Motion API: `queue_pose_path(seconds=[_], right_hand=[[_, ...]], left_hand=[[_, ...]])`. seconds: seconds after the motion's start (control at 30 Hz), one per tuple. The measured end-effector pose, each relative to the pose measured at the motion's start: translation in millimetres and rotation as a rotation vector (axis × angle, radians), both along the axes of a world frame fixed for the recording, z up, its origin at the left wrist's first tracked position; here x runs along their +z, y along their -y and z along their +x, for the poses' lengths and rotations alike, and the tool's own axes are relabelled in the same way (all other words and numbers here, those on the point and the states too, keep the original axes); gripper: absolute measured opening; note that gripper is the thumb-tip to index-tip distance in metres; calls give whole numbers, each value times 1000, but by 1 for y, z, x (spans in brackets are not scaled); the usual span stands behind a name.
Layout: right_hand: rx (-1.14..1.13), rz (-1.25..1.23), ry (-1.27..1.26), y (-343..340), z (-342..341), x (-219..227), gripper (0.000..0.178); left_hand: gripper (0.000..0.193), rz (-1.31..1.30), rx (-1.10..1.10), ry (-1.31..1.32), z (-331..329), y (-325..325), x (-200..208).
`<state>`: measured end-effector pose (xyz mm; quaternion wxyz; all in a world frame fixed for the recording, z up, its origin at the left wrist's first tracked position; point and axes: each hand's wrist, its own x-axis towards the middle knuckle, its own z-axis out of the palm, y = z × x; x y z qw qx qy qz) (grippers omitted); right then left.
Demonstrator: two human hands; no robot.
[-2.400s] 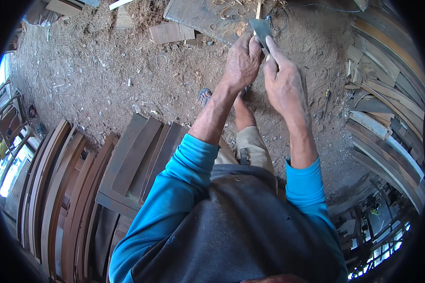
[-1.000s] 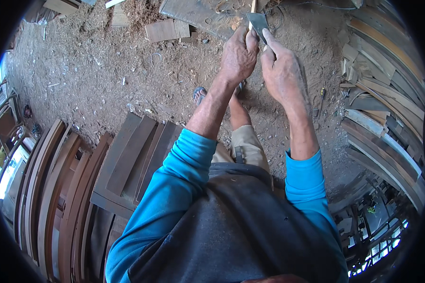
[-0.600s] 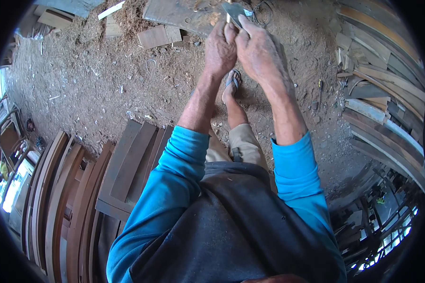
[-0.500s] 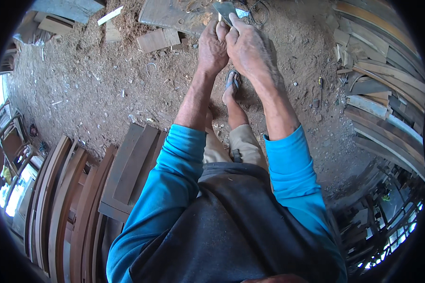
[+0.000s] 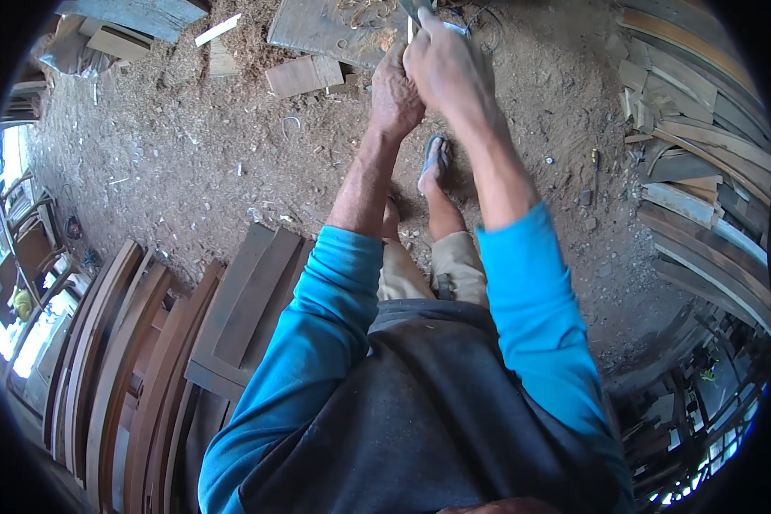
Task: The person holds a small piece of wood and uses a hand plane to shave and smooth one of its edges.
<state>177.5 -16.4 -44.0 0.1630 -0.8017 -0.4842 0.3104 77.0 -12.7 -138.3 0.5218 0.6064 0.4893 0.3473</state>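
Note:
Both arms stretch forward to the top edge, with my hands close together. My left hand [image 5: 396, 96] is closed around a thin pale wooden stick [image 5: 410, 32]; only a short bit of it shows above the fingers. Against it, slightly blurred, my right hand [image 5: 452, 73] is closed on a tool with a broad flat grey metal blade [image 5: 415, 8]. The thumb lies along the blade, and the handle is hidden in the fist. Blade and stick are very near each other; whether they touch I cannot tell.
A worn board [image 5: 317, 30] with curled shavings lies on the dirt floor beyond my hands, near a flat wood offcut [image 5: 303, 77]. Long planks [image 5: 103, 377] stand at the lower left beside a dark wooden box [image 5: 240, 308]. Stacked timber [image 5: 702, 146] lines the right side.
My right hand has shifted slightly left and up over the left hand, and the blade has turned to show less of its face. The whole view has moved a little.

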Motion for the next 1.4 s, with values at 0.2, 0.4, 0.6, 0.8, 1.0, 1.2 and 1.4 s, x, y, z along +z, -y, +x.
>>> queue_pose_path(seconds=[0.2, 0.4, 0.6, 0.8, 1.0, 1.2, 1.4], right_hand=[[-76, 110, -71, 6, 21, 2, 48], [72, 52, 56, 39, 7, 11, 45], [76, -7, 125, -2, 9, 5, 46], [3, -17, -48, -15, 31, 5, 48], [-25, -113, -136, 30, 8, 44, 46], [11, 35, -74, 30, -10, 16, 44], [30, 106, 30, -10, 11, -10, 47]], left_hand=[[39, -176, 39, -49, 1, -8, 3], [38, -141, 64, -17, 7, -5, 11], [36, -42, 56, -94, 4, 0, -5], [37, -190, 70, 16, 5, -2, 11], [52, -224, 24, 103, -8, -10, 14], [49, -391, 15, 247, -16, -15, 20], [48, -500, -29, 278, -18, -18, 28]])
